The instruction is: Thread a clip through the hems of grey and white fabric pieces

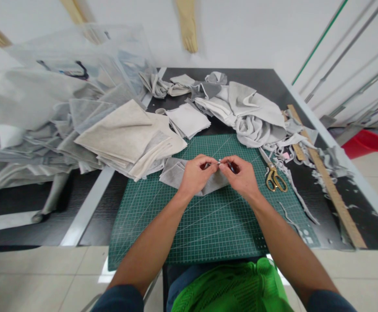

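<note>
Both my hands meet over a green cutting mat. My left hand is closed in a pinch on something small and thin that I cannot make out. My right hand is closed too, pinching a small thin object, maybe a needle or pin, with a fine thread running away from it. Under and between the hands lies a folded grey fabric piece on the mat.
A stack of cut beige-grey fabric squares sits left of the mat, with clear plastic bags behind. Crumpled grey cloth lies at the back right. Gold-handled scissors and a long wooden ruler lie right. A red bucket stands on the floor.
</note>
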`<state>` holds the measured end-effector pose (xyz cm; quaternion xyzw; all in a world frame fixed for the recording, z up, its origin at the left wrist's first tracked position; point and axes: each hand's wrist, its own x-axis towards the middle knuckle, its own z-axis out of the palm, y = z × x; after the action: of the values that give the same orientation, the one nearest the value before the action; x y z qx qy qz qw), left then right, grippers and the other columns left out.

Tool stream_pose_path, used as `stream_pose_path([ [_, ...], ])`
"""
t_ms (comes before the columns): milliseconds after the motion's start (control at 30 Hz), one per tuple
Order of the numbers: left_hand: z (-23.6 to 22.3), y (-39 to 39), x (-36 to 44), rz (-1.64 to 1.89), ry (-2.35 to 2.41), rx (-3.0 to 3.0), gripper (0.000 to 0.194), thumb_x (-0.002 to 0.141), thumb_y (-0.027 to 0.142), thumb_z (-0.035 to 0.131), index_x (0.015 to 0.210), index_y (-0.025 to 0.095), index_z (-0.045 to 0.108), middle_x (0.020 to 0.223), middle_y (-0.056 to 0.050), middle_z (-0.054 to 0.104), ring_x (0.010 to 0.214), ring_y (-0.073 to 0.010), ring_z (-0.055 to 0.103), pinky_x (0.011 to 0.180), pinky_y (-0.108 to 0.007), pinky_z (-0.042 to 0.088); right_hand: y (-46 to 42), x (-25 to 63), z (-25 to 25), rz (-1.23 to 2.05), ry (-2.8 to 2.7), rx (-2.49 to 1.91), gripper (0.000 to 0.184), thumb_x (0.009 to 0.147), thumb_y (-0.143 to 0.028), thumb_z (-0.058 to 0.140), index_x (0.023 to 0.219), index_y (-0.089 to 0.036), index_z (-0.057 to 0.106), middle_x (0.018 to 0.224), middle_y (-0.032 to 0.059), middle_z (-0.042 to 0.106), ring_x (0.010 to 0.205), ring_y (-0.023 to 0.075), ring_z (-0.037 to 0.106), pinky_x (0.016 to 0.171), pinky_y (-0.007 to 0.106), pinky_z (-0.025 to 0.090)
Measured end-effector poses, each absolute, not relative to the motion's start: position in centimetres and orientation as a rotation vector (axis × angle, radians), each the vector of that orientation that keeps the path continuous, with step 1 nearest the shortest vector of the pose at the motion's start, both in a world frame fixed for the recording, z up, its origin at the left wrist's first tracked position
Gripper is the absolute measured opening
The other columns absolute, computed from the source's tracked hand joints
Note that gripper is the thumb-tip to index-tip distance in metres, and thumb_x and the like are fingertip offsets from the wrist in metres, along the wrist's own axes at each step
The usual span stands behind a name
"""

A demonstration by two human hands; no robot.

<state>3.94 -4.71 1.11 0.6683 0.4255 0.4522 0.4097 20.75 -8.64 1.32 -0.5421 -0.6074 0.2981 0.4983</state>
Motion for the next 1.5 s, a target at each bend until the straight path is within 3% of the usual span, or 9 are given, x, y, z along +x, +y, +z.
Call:
stream_pose_path([
  [200, 1.0, -4.9, 4.1, 1.116, 1.136, 1.786, 0.006, 0.082, 0.025, 0.073, 0.083, 0.022, 0.078, 0.083, -0.002, 0.072, 0.076, -0.0152, 0.063, 0.071, -0.029, 0.049, -8.5, 20.8, 1.0, 0.671, -1.468, -1.284, 0.015, 0.087, -0.036, 0.071, 0.086, -0.021, 0.076, 0.084, 0.0029, 0.070, 0.076, 0.0176, 0.062, 0.071, 0.032, 0.050],
  [467, 1.4, -5.0, 4.1, 1.062, 1.119, 1.803, 0.009, 0.083, 0.027, 0.073, 0.080, 0.021, 0.078, 0.078, -0.001, 0.071, 0.069, -0.0132, 0.060, 0.066, -0.028, 0.046, -8.6, 21.0, 1.3, 0.711, -1.417, -1.289, 0.014, 0.089, -0.034, 0.068, 0.086, -0.020, 0.070, 0.080, 0.0008, 0.066, 0.068, 0.0145, 0.055, 0.063, 0.029, 0.045],
  [567, 1.6, -5.0, 3.9, 1.091, 1.091, 1.753, 0.009, 0.083, 0.028, 0.074, 0.082, 0.020, 0.079, 0.078, -0.001, 0.071, 0.067, -0.0126, 0.059, 0.065, -0.027, 0.046, -8.4, 21.4, 1.1, 0.725, -1.376, -1.301, 0.019, 0.090, -0.037, 0.066, 0.098, -0.020, 0.070, 0.084, 0.0017, 0.067, 0.070, 0.0153, 0.057, 0.066, 0.030, 0.047],
  [733, 1.2, -4.6, 3.6, 1.106, 1.053, 1.688, 0.012, 0.083, 0.029, 0.074, 0.085, 0.020, 0.080, 0.078, -0.002, 0.070, 0.067, -0.0127, 0.057, 0.064, -0.027, 0.045, -8.2, 22.0, 0.3, 0.677, -1.508, -1.287, 0.038, 0.094, -0.040, 0.061, 0.128, -0.023, 0.065, 0.105, 0.0057, 0.073, 0.089, 0.0212, 0.067, 0.082, 0.037, 0.054],
  [967, 0.5, -4.1, 3.4, 1.125, 0.970, 1.628, 0.014, 0.086, 0.031, 0.073, 0.092, 0.021, 0.081, 0.084, -0.004, 0.071, 0.078, -0.0157, 0.063, 0.072, -0.029, 0.048, -8.7, 21.4, 0.9, 0.503, -1.659, -1.298, 0.020, 0.091, -0.035, 0.066, 0.106, -0.024, 0.072, 0.099, 0.0039, 0.076, 0.084, 0.0207, 0.069, 0.080, 0.035, 0.055],
  [1500, 1.3, -4.8, 3.9, 1.128, 1.059, 1.714, 0.010, 0.085, 0.025, 0.071, 0.085, 0.021, 0.080, 0.078, -0.001, 0.068, 0.068, -0.0119, 0.058, 0.064, -0.026, 0.045, -8.6, 21.4, 0.8, 0.432, -1.713, -1.237, 0.017, 0.094, -0.031, 0.063, 0.105, -0.023, 0.074, 0.101, 0.0049, 0.078, 0.089, 0.0212, 0.071, 0.081, 0.035, 0.056],
])
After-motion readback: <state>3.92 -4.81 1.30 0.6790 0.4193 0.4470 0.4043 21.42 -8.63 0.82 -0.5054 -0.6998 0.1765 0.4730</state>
